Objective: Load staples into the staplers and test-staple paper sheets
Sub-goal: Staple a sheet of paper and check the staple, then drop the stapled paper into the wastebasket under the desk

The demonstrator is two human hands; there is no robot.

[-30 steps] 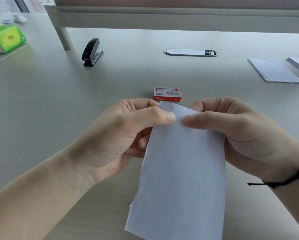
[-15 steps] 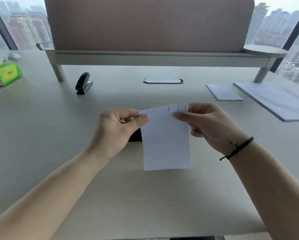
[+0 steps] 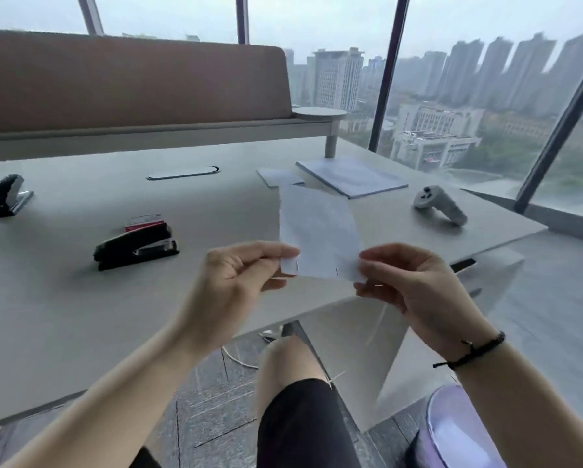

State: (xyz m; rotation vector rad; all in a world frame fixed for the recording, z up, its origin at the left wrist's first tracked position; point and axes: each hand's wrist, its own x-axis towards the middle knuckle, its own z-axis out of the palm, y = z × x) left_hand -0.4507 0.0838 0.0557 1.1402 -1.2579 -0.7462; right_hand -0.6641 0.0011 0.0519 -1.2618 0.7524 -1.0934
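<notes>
My left hand (image 3: 239,275) and my right hand (image 3: 405,282) pinch the two lower corners of a white paper slip (image 3: 317,231), held up in the air over the desk's right front corner. Two staples show along its lower edge, near my fingers. A black stapler (image 3: 136,246) lies on the desk to the left of my left hand, with a red and white staple box (image 3: 143,220) just behind it. A second black stapler (image 3: 8,195) stands at the far left.
A stack of paper (image 3: 350,177) and a smaller folded sheet (image 3: 278,177) lie at the back right. A grey handheld controller (image 3: 440,204) rests near the desk's right edge (image 3: 506,238). A cable grommet (image 3: 183,172) sits mid-back. My knee and the floor show below.
The view has swung up and to the right. The paper slip has been flipped so its stapled edge is now at the bottom, and my hands have moved it toward the desk's right corner.
</notes>
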